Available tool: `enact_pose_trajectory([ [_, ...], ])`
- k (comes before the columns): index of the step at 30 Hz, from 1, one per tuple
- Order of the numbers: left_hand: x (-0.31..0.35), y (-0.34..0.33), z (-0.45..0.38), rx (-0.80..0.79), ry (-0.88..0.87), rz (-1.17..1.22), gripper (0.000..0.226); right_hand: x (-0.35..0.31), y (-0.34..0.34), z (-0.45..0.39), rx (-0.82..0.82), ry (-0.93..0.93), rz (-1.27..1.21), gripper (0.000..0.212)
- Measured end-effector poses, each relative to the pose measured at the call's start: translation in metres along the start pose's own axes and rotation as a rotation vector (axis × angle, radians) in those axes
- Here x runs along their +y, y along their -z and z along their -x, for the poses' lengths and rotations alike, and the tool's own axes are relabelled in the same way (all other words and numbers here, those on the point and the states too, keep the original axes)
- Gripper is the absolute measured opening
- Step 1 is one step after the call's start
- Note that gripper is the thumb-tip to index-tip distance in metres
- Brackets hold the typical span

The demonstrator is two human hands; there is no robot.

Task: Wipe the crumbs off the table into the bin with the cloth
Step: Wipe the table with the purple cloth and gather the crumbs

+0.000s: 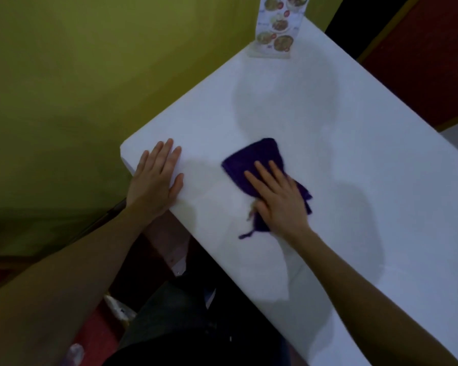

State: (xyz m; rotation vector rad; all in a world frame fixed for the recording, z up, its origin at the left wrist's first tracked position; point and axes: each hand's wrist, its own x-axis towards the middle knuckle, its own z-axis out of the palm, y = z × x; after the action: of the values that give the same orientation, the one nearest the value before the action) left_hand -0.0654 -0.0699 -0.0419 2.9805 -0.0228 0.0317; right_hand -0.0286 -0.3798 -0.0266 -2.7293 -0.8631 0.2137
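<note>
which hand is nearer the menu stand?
Right. The right hand presses the purple cloth mid-table, below the menu stand; the left hand lies flat at the near-left corner.

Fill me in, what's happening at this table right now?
A person is wiping a white table with a purple cloth. The right hand lies flat on the cloth, pressing it to the tabletop near the edge closest to the person. The left hand rests open, palm down, at the table's corner, apart from the cloth. A menu card stand sits at the far end. No bin is in view, and crumbs are too small to make out, apart from a few specks beside the cloth.
</note>
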Motion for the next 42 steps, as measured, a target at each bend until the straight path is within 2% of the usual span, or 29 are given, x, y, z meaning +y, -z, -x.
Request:
enact_pose_trajectory([
  [3, -0.001, 0.001, 0.001, -0.016, 0.005, -0.012, 0.062, 0.042, 0.016, -0.006, 0.057, -0.147, -0.01, 0.057],
  [7, 0.0, 0.001, 0.0, -0.02, -0.003, -0.025, 0.061, 0.045, 0.03, -0.083, 0.139, -0.43, -0.009, 0.058],
  [9, 0.001, 0.0, 0.001, -0.014, 0.002, -0.028, 0.061, 0.026, 0.025, -0.127, 0.121, -0.46, -0.001, 0.057],
  [12, -0.001, -0.001, 0.003, -0.003, 0.017, -0.025, 0.061, -0.02, 0.01, -0.155, 0.058, -0.342, 0.037, 0.058],
  [16, -0.002, -0.001, 0.005, -0.005, 0.013, -0.011, 0.061, -0.081, -0.017, -0.096, 0.038, -0.111, 0.017, 0.06],
  [20, -0.001, 0.0, 0.004, -0.017, 0.017, 0.009, 0.06, -0.093, -0.029, 0.009, 0.014, -0.072, -0.015, 0.063],
  [24, 0.0, 0.001, 0.004, -0.016, 0.013, 0.006, 0.059, -0.051, -0.017, 0.055, 0.062, -0.235, -0.015, 0.061],
  [28, 0.0, 0.004, 0.005, -0.006, -0.012, 0.004, 0.057, -0.041, -0.01, 0.012, 0.147, -0.501, -0.01, 0.06],
  [31, 0.011, 0.007, 0.001, -0.025, -0.054, 0.021, 0.057, -0.067, -0.019, -0.003, 0.144, -0.475, -0.036, 0.059],
  [35, 0.048, 0.01, -0.015, -0.097, -0.185, 0.059, 0.058, -0.084, -0.028, 0.05, 0.117, -0.359, -0.033, 0.06],
  [38, 0.09, 0.007, -0.018, -0.135, -0.329, 0.079, 0.058, -0.076, -0.03, 0.101, 0.129, -0.426, -0.016, 0.058],
  [42, 0.159, -0.004, -0.013, -0.193, -0.503, 0.098, 0.057, -0.053, -0.026, 0.167, 0.18, -0.604, -0.008, 0.058],
])
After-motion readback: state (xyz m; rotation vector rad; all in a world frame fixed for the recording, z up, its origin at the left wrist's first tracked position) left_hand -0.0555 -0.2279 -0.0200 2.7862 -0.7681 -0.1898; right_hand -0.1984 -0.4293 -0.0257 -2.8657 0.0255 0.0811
